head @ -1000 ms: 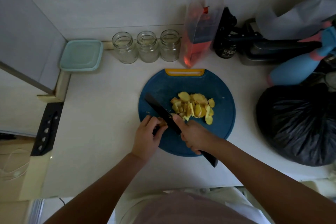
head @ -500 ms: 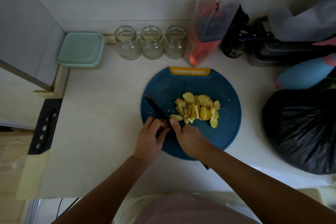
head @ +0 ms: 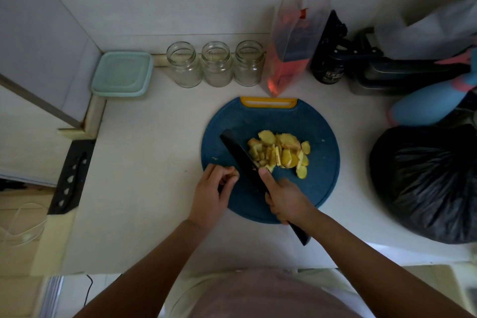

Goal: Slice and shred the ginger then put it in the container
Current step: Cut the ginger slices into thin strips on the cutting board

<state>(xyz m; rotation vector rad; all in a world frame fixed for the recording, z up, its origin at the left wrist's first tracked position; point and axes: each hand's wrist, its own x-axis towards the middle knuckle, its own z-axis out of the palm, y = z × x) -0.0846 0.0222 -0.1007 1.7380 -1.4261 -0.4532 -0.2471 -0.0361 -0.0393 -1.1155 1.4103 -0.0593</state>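
Yellow ginger slices lie in a heap in the middle of the round blue cutting board. My right hand grips the handle of a black knife, index finger stretched along the blade. The blade lies flat-angled against the left side of the heap. My left hand sits at the board's left edge, left of the blade, with fingertips curled together around what looks like a small ginger end piece. A pale green lidded container stands at the back left corner.
Three glass jars line the back wall beside a clear bag with red contents. A dark bottle, a blue object and a full black bag crowd the right side. A black knife holder sits left.
My left hand has drawn away from the blade to the board's left edge. The knife has shifted right against the slice heap, its blade now lifted into fuller view.
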